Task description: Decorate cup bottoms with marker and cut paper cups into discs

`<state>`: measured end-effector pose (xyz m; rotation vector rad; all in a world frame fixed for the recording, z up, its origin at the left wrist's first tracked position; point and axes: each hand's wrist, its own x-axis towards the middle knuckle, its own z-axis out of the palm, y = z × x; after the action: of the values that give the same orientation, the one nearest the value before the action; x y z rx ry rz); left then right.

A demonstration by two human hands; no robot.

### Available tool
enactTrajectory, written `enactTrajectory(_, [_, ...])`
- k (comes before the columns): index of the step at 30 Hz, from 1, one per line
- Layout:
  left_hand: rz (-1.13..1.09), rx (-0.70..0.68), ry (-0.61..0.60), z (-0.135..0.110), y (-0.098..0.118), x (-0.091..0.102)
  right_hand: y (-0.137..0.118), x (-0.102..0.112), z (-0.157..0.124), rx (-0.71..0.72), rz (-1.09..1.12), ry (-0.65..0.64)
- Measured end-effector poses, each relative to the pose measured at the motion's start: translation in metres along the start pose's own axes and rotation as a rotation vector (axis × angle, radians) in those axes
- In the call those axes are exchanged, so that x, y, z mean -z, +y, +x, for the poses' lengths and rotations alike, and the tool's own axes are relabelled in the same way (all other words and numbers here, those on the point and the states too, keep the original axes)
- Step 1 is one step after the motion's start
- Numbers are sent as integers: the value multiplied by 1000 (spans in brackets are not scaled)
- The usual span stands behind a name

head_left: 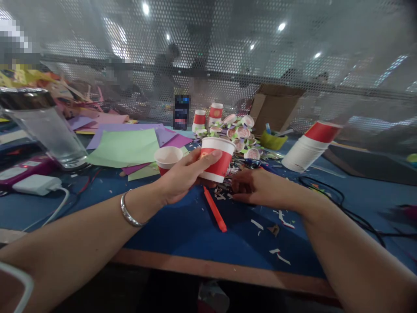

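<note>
Red-and-white paper cup (217,161), mouth up and tilted slightly, gripped in the left hand (180,178) above the counter (195,237); seemingly empty.

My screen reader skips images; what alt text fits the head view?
The left hand holds a red-and-white paper cup above a blue table strewn with paper scraps; the right hand rests on the table beside a red pen. A glass stands far left.

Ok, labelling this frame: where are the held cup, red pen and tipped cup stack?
held cup (224,166), head view, red band
red pen (215,209), head view, mid-barrel
tipped cup stack (302,153), head view, white side
</note>
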<state>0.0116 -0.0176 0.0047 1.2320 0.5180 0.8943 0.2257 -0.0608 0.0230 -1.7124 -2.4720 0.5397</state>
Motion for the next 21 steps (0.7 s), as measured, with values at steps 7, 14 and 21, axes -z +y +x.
enactTrajectory(7, [-115,43,-13,5,2,3,14,11,-2,-52,-49,109])
enactTrajectory(14, [-136,55,62,4,4,2,19,20,-1,-144,134,267])
enactTrajectory(21, [-124,57,70,6,-1,2,27,16,-1,-142,309,510])
